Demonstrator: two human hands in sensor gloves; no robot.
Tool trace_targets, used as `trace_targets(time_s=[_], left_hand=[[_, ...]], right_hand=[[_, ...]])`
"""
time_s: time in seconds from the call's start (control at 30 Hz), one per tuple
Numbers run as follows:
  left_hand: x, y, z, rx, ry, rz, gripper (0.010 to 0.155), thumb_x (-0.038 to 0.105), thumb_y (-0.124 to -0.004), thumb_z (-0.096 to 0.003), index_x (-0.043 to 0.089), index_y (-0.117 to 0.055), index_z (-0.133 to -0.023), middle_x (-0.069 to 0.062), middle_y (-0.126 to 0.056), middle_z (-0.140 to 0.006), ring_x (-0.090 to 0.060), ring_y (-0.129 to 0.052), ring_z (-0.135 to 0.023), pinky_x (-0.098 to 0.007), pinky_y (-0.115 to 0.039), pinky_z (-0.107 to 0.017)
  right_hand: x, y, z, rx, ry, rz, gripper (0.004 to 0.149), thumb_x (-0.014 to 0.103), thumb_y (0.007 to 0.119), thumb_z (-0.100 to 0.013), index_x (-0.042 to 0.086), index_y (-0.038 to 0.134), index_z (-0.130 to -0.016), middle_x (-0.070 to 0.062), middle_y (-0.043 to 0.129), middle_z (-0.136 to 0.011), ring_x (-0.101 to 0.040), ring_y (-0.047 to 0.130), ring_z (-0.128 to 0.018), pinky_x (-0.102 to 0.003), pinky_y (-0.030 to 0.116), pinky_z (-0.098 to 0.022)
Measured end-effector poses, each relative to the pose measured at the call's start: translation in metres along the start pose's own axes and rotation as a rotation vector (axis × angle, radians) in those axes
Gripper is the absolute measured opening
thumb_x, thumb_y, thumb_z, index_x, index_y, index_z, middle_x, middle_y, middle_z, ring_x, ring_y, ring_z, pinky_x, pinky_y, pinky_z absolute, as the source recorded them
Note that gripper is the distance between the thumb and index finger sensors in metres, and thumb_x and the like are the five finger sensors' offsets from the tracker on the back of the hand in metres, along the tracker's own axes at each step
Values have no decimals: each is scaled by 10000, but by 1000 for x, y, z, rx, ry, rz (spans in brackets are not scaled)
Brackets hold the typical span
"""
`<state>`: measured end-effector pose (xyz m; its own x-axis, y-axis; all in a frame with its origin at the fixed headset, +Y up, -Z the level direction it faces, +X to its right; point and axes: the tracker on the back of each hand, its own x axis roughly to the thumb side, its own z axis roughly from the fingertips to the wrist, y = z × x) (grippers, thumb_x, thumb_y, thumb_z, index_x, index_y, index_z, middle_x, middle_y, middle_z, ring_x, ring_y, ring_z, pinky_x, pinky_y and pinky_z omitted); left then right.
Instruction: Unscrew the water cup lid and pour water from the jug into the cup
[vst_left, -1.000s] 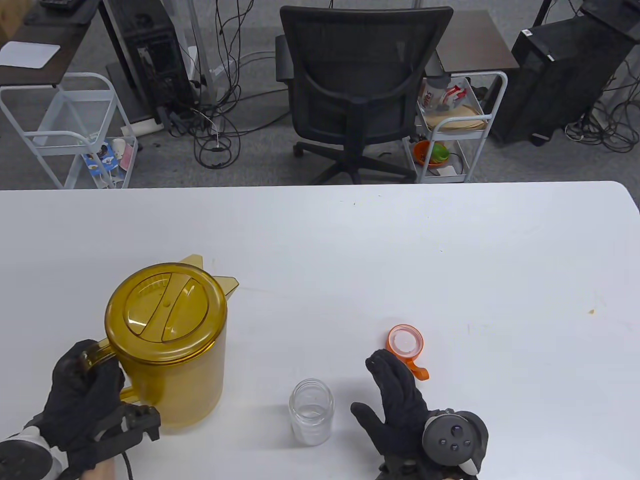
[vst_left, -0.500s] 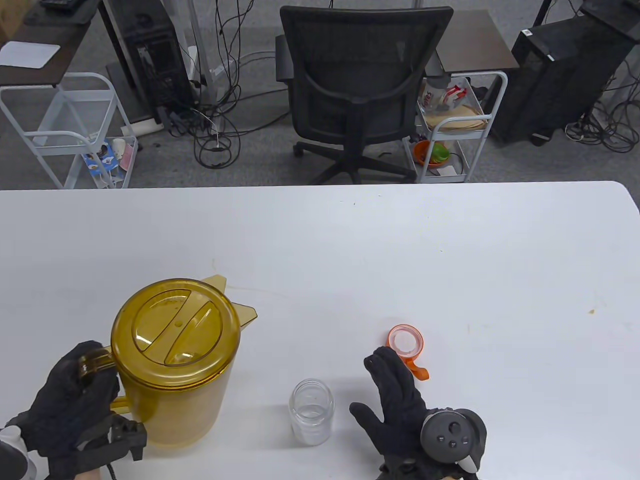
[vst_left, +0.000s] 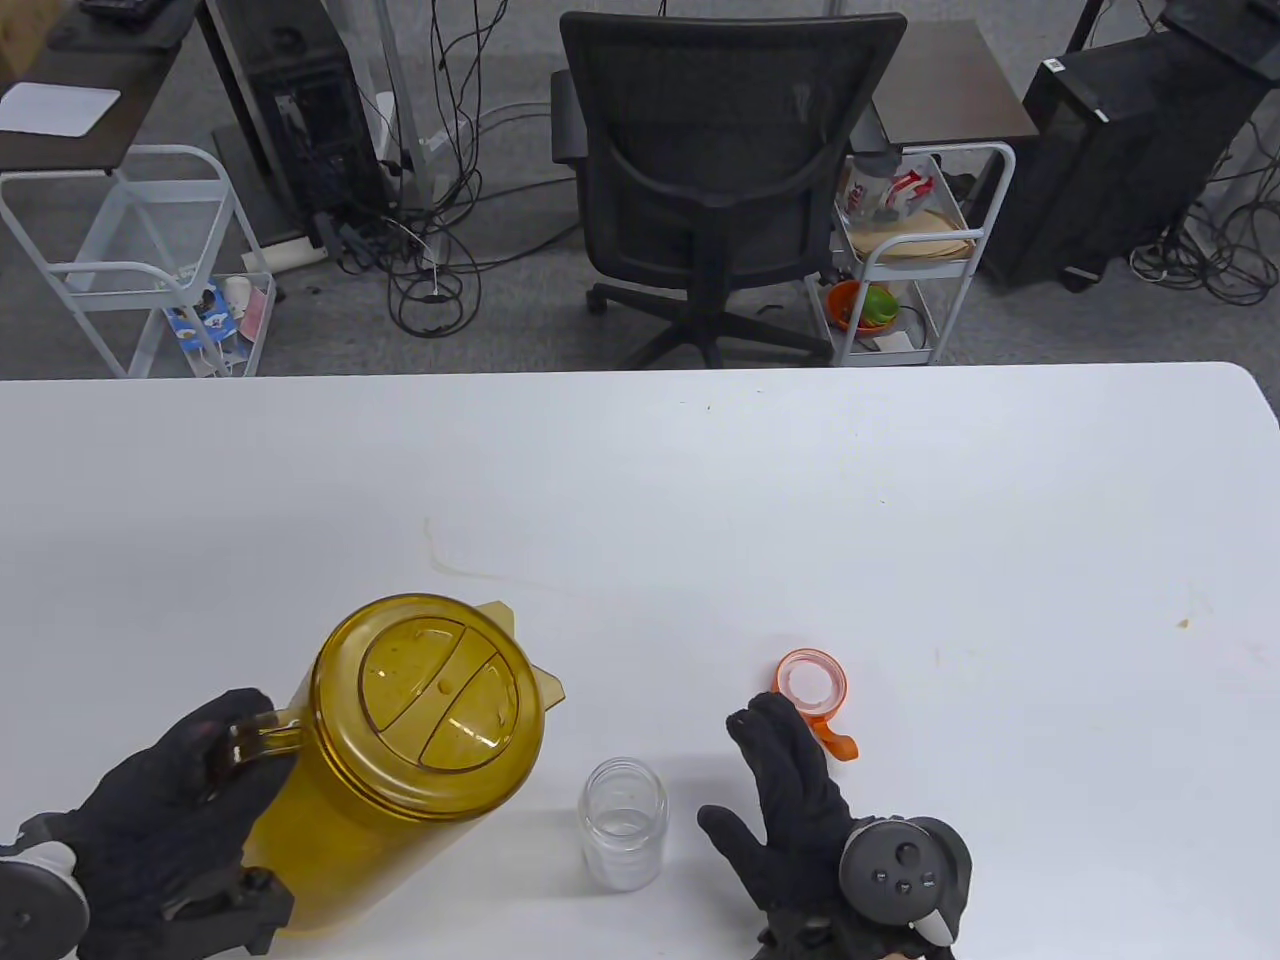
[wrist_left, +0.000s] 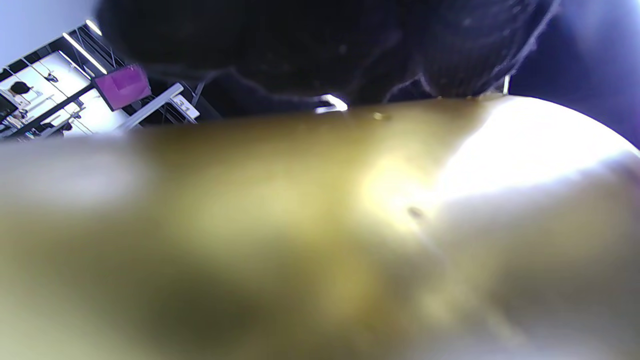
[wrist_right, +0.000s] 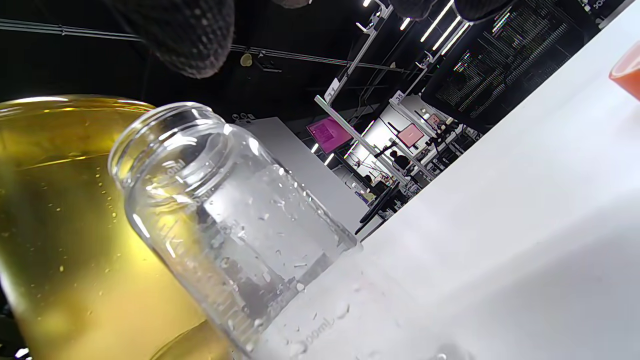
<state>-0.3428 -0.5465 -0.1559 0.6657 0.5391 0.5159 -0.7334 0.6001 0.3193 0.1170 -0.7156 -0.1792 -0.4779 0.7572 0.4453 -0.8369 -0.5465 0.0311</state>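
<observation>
The left hand (vst_left: 170, 800) is at the near left edge of the table (vst_left: 900, 480), its fingers curled around the handle of the amber jug (vst_left: 400, 740). The jug is tilted, with its lidded top leaning toward the clear cup (vst_left: 623, 823) and its spout pointing away and to the right. In the left wrist view the jug wall (wrist_left: 280, 230) fills most of the picture as a blurred amber surface, with the dark glove above it. The right hand (vst_left: 800, 810) lies at the near edge, right of the cup, palm down, with fingers straight and spread apart and the thumb extended toward the cup; it holds nothing. A tracker (vst_left: 900, 870) sits on the back of this hand. The cup stands upright on the table between the jug and the right hand, with its mouth uncovered. The right wrist view shows the cup (wrist_right: 225, 220) with droplets on its wall and graduation marks, and the jug (wrist_right: 65, 240) close behind it. The orange lid (vst_left: 812, 685) lies on the table just beyond the right fingertips, open side up, with its loop at the near right. Beyond the table stand a black office chair (vst_left: 720, 180), two white wire carts (vst_left: 920, 250), and computer towers with cables on the floor.
</observation>
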Motion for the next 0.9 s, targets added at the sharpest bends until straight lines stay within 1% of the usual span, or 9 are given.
trace_targets(time_s=[0.17, 0.27, 0.33, 0.53, 0.7, 0.83, 0.9], left_hand=[[17, 4, -2, -67, -24, -27, 519, 614, -856, -464, 338, -772, -895, 147, -1003, -493, -23, -1010, -185, -313, -933, -242], [31, 3, -4, -132, -44, -50, 526, 615, -856, -462, 339, -768, -901, 148, -1003, -496, -25, -1012, -188, -314, -934, -244], [38, 1, -5, -156, -53, -67, 527, 615, -855, -464, 339, -767, -904, 147, -1003, -498, -27, -1013, -190, -315, -933, -245], [57, -4, -5, -163, -56, -142, 529, 619, -856, -460, 343, -768, -902, 148, -1001, -492, -25, -1010, -183, -315, -931, -239], [71, -8, -10, -186, -58, -209, 533, 624, -858, -454, 352, -767, -904, 153, -1001, -490, -22, -1010, -181, -311, -933, -237], [76, -12, -14, -226, -46, -215, 536, 623, -864, -449, 354, -771, -903, 149, -1003, -486, -27, -1009, -178, -315, -929, -236], [78, -15, -16, -259, -39, -220, 540, 621, -865, -449, 354, -766, -908, 149, -1002, -488, -29, -1009, -180, -317, -928, -239]], right_hand=[[-1, 0, -1, 2, 2, -4, 778, 522, 703, -547, 204, 297, -1129, -170, 148, -1176, -500, 363, -1080, -661, 475, -753], [-1, 1, 0, 7, 3, -4, 780, 522, 703, -547, 196, 298, -1129, -173, 153, -1176, -498, 374, -1078, -659, 481, -751], [-1, 1, 0, 9, 4, -3, 779, 523, 703, -546, 197, 300, -1129, -173, 153, -1175, -499, 375, -1077, -659, 481, -751], [-1, 1, 0, 13, 7, -10, 779, 524, 701, -547, 198, 300, -1129, -174, 154, -1175, -500, 374, -1077, -659, 482, -750], [-1, 1, 0, 12, 7, -15, 777, 524, 701, -548, 199, 301, -1129, -174, 153, -1175, -501, 372, -1076, -659, 482, -750], [-1, 1, 0, 11, 2, -13, 779, 526, 701, -547, 196, 303, -1130, -179, 153, -1174, -504, 374, -1074, -658, 483, -749], [-1, 1, 0, 20, 4, -12, 764, 528, 700, -547, 186, 340, -1127, -181, 167, -1175, -506, 380, -1072, -657, 490, -747]])
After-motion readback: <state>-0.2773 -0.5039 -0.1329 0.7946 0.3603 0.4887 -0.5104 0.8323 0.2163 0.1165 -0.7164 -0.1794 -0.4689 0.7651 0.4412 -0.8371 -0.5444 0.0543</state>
